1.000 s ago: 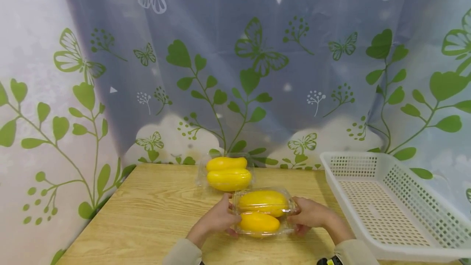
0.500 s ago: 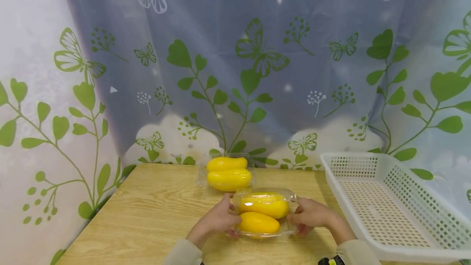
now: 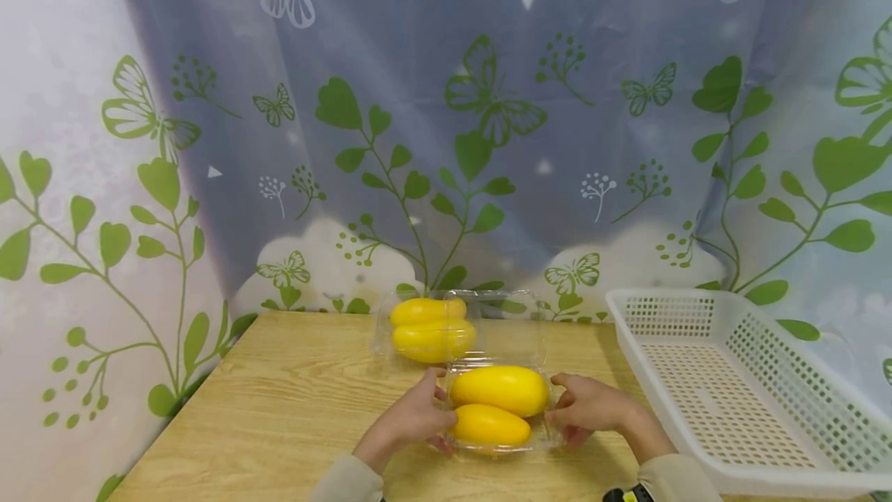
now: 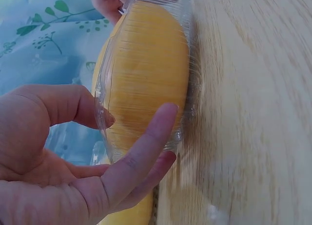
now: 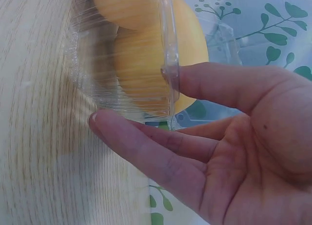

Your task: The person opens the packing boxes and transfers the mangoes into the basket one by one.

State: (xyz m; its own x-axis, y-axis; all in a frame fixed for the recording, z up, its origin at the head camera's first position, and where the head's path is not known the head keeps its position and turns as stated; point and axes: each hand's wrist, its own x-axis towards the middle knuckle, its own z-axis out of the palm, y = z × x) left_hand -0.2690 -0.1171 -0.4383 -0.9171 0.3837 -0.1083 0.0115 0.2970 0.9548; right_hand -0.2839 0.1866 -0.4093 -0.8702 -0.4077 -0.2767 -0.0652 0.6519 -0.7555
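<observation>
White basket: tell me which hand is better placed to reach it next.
Probably the right hand, nearer the white basket; the left hand is at the opposite end of the clear box. Both grip the box, though.

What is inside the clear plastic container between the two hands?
The clear plastic container holds a rear yellow oval fruit and a front yellow oval fruit. What lies directly beneath them is covered and cannot be seen.
</observation>
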